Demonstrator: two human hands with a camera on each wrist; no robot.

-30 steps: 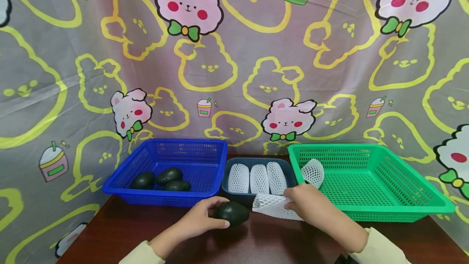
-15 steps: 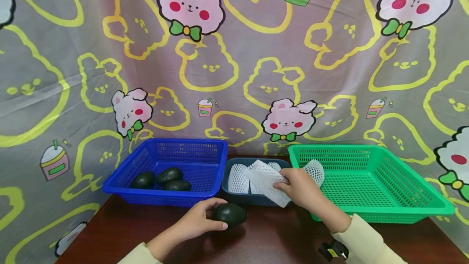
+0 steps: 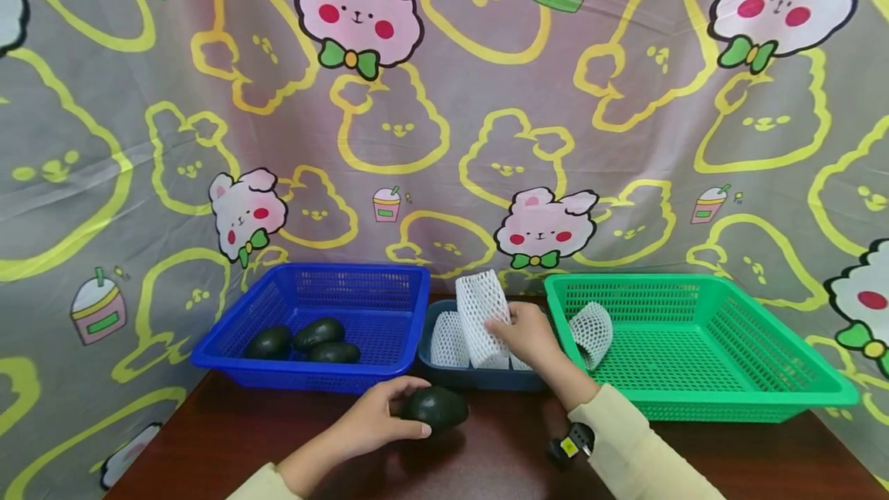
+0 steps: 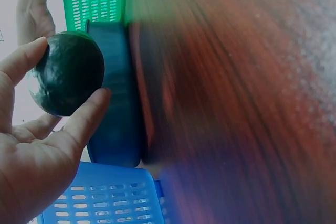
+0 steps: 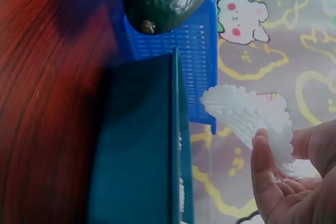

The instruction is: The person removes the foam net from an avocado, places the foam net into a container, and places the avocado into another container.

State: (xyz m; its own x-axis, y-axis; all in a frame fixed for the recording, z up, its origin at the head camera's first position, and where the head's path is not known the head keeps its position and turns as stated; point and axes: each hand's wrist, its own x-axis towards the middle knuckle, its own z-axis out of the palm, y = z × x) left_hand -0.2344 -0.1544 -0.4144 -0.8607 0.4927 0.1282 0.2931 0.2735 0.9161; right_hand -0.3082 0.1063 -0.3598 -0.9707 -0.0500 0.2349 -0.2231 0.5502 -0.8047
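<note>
Avocado held in the left hand over a brown table; bunny cloth behind; right hand pinches one white net; three more avocados in one blue basket.

The tray is smooth plastic; the blue basket left of it and green basket right of it, slotted plastic. Before it: a glossy, faintly bumpy avocado. Above: matt foam net. Below: glossy wood-grain table. Behind: creased cloth.
</note>
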